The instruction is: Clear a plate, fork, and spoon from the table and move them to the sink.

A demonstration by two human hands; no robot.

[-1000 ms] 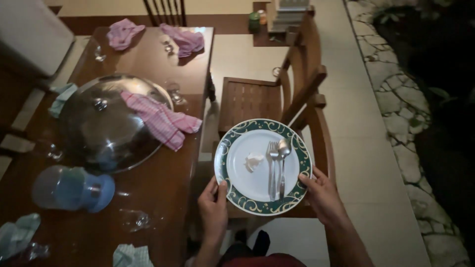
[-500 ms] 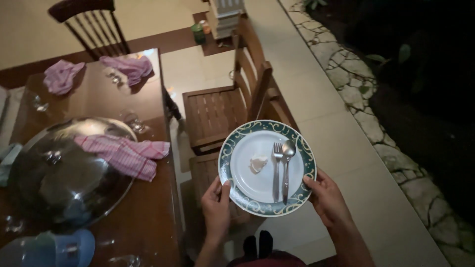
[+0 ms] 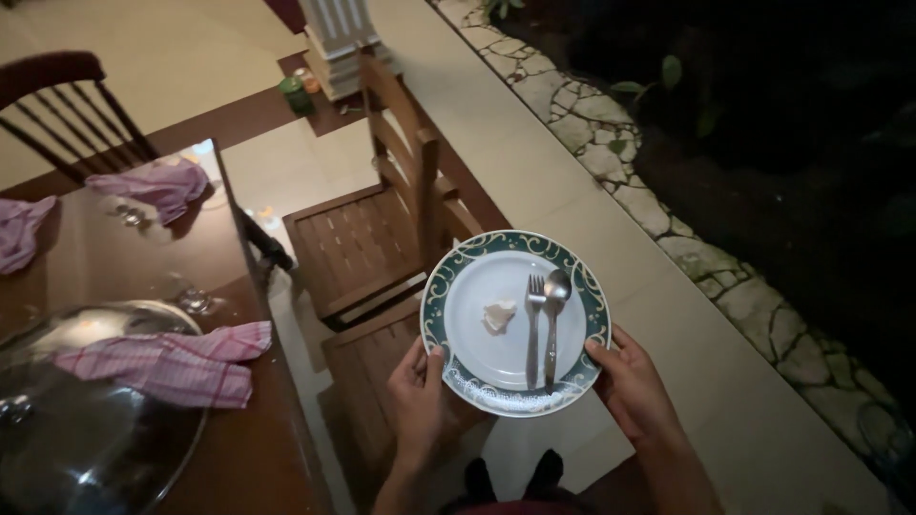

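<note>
Head view – left hand [image 3: 417,393] and right hand [image 3: 632,386] clamp the plate [image 3: 515,321] rim; ceramic's breakable, fork [image 3: 532,329] and spoon [image 3: 553,322] could slide – keep level.

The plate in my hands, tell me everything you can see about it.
The plate is round, white in the middle with a dark green rim bearing pale scrollwork, apparently ceramic. It is held roughly level above a wooden chair. The left hand and right hand grip opposite edges, thumbs on the rim. On it lie a fork, a spoon and a crumpled white scrap.
</note>
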